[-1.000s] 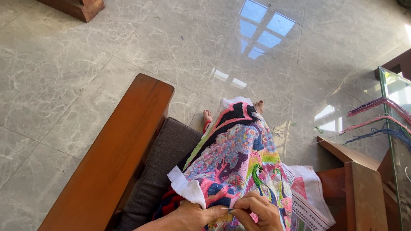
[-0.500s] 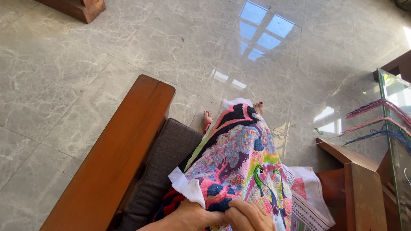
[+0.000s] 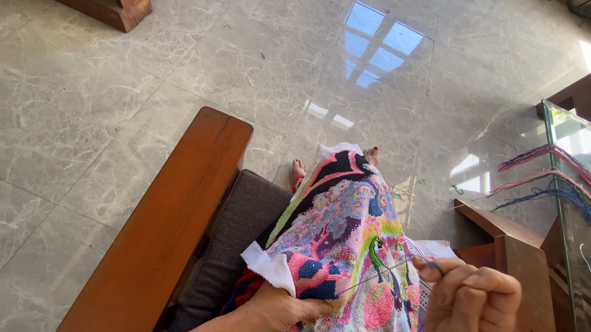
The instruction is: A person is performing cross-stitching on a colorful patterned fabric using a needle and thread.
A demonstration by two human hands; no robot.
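Head camera looks down at your lap, where the colourful cross-stitch cloth (image 3: 346, 245) drapes over your knees beside the wooden armrest (image 3: 155, 245). Your left hand (image 3: 278, 311) grips the cloth's near edge, fingers closed on it. Your right hand (image 3: 471, 303) is raised just right of the cloth, fingertips pinched on a dark thread (image 3: 376, 275) running taut back to the stitching.

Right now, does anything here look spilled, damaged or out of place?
Nothing stands out. The embroidered cloth lies over the lap, the left hand holds its edge, and the right hand pulls a taut thread.
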